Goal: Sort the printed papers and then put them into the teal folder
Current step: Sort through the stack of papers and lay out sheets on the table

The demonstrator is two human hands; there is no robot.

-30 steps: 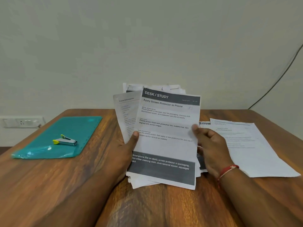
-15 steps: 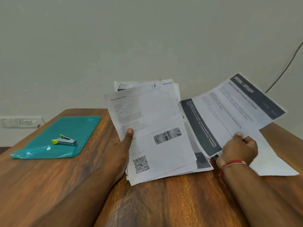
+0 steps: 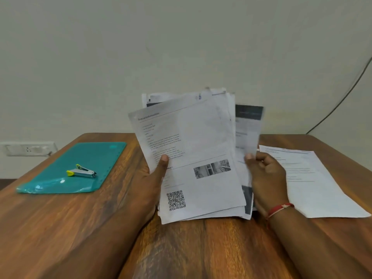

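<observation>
Left hand [image 3: 155, 178]: grips the stack of papers [image 3: 201, 148] by its left edge, thumb on the front page.
Stack: tilted up in the middle, its near edge on the table [image 3: 201, 248].
Right hand [image 3: 265, 178]: pinches a blurred dark-banded sheet [image 3: 248, 125] just right of the stack.
Teal folder [image 3: 100, 158]: flat at far left, well apart from the papers; contents cannot be told.
Stapler [image 3: 81, 172]: on top of the folder.
Loose sheet [image 3: 310, 182]: flat at the right.

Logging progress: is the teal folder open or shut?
Shut: teal folder lies flat on the table, a stapler resting on its cover.
</observation>
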